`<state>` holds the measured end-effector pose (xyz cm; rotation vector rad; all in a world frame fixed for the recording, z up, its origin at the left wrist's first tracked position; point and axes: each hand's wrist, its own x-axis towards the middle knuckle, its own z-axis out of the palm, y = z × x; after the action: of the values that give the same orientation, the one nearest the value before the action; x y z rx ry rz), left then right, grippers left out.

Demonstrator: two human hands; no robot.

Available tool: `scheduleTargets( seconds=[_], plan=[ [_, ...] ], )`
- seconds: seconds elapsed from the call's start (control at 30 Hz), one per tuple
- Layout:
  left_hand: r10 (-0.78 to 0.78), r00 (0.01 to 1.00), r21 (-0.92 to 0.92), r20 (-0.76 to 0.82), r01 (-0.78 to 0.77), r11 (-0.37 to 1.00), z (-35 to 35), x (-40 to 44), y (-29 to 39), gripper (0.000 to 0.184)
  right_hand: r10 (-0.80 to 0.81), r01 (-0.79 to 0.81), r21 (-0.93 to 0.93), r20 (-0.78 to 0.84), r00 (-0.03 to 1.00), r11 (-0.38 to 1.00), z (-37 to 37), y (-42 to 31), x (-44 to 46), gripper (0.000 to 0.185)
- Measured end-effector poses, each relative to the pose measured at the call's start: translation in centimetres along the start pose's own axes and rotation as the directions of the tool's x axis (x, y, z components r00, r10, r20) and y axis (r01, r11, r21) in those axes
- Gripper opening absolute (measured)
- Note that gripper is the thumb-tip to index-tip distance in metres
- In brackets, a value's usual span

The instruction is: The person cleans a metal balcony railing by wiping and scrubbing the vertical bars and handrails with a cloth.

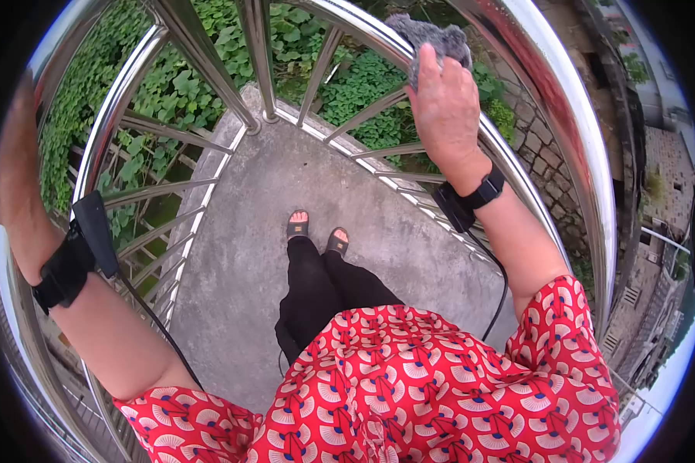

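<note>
My right hand (444, 116) is closed on a fluffy grey cloth (431, 42), pressing it against the lower shiny metal rail (363, 27) of the railing. The cloth bunches out beyond my fingertips, and its underside is hidden. At the far left edge, my left hand (17, 166) is raised beside the outer metal railing (93, 162). Its fingers run into the dark rim of the picture, so their pose does not show, nor whether they touch the rail.
Slanted metal balusters (320, 73) surround the concrete floor (247, 201) where my sandalled feet (298, 224) stand. A thicker top rail (571, 100) curves on the right. Green plants (363, 89) and stone paving (539, 147) lie below. Cables hang from black straps on both wrists.
</note>
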<state>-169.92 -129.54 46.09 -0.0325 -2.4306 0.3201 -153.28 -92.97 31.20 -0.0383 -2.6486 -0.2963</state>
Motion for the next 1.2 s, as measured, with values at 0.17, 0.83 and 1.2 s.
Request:
scheduleTargets(
  seconds=[0.17, 0.83, 1.2],
  plan=[
    [0.03, 0.996, -0.021, -0.085, -0.032, 0.999, -0.1, -0.4, 0.3, 0.058, -0.157, 0.157, 0.124, -0.016, 0.988, 0.98, -1.4, -3.6, 4.8, 0.041],
    [0.171, 0.753, -0.76, 0.635, 0.57, 0.313, 11.7, -43.8, 10.8, 0.009, -0.1, 0.688, -0.353, 0.845, 0.525, 0.635, 13.1, -0.2, -13.3, 0.039],
    [0.054, 0.23, -0.236, 0.972, 0.939, 0.252, 14.3, -62.6, 17.3, 0.009, -0.213, 0.747, -0.277, 0.847, 0.486, 0.604, 40.0, -5.6, -27.9, 0.034]
  ],
)
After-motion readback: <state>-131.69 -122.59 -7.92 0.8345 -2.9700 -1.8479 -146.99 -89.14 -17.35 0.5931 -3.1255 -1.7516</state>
